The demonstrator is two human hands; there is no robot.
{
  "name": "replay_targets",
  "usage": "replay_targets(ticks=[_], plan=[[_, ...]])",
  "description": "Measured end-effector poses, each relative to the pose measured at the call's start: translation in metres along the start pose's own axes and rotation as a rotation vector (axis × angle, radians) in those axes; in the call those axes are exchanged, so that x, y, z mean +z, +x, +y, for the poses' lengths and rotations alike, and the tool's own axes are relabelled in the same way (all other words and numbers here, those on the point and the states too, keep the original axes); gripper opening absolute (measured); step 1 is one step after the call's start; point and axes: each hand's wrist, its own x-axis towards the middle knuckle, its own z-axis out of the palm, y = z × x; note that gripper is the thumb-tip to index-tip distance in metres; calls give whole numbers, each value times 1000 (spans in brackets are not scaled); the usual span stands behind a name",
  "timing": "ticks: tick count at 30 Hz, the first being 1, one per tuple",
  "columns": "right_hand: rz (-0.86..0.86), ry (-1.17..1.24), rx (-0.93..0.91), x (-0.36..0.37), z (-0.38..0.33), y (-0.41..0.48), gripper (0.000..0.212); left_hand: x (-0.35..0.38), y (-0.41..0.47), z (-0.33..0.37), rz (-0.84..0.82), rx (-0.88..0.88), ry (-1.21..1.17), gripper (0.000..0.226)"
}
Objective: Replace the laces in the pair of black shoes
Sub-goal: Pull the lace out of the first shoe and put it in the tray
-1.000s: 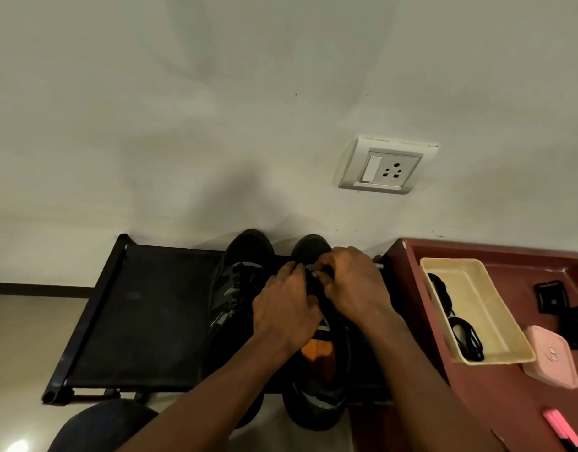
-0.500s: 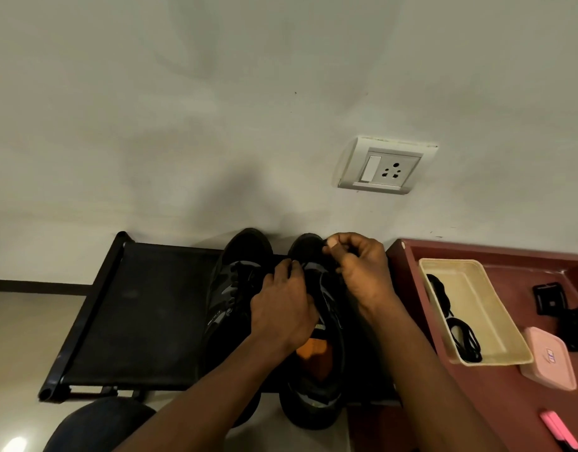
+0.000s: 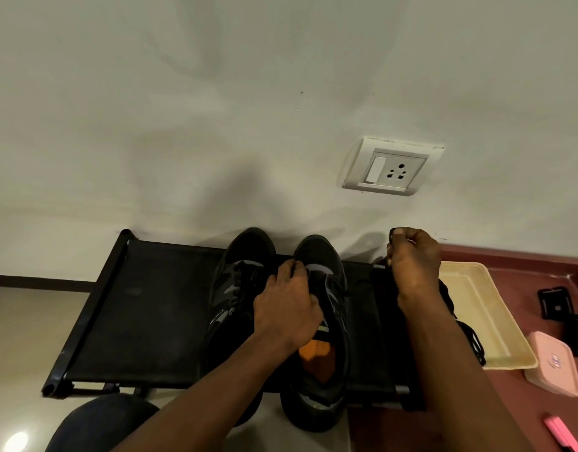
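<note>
Two black shoes stand side by side, toes to the wall, on a black rack (image 3: 144, 308). The left shoe (image 3: 235, 288) still shows its black lace. My left hand (image 3: 286, 308) lies on the tongue of the right shoe (image 3: 323, 360), whose orange insole shows behind the hand. My right hand (image 3: 413, 265) is lifted to the right of that shoe, fingers pinched on a black lace (image 3: 391, 236) that runs down behind the hand. A cream tray (image 3: 486, 308) on the right holds more black laces (image 3: 473, 340).
A maroon table (image 3: 542, 265) stands right of the rack with the tray, a pink box (image 3: 555, 363), a pink marker (image 3: 562, 432) and black items (image 3: 555, 301). A wall socket (image 3: 392, 168) sits above. My knee (image 3: 98, 422) is at the bottom left.
My right hand has drawn up and to the right, away from the right shoe, pulling the black lace with it. My left hand has stayed on the shoe's tongue.
</note>
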Motion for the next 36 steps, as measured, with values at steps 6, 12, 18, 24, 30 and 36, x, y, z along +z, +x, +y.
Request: replay_targets(ticks=[6, 12, 18, 24, 30, 36], plan=[[-439, -872, -109, 0, 10, -8, 15, -1, 1, -4, -10, 15, -57, 70], [-564, -832, -90, 7, 13, -12, 8, 1, 1, -5, 0, 22, -76, 70], [-578, -860, -144, 11, 11, -19, 9, 3, 0, -3, -2, 27, -38, 73], [-468, -877, -167, 5, 7, -14, 9, 3, -1, -1, 16, 6, 1, 73], [-15, -421, -63, -8, 9, 8, 12, 2, -1, -1, 14, -3, 10, 73], [98, 589, 81, -12, 1, 18, 17, 2, 0, -1, 12, 0, 13, 74]])
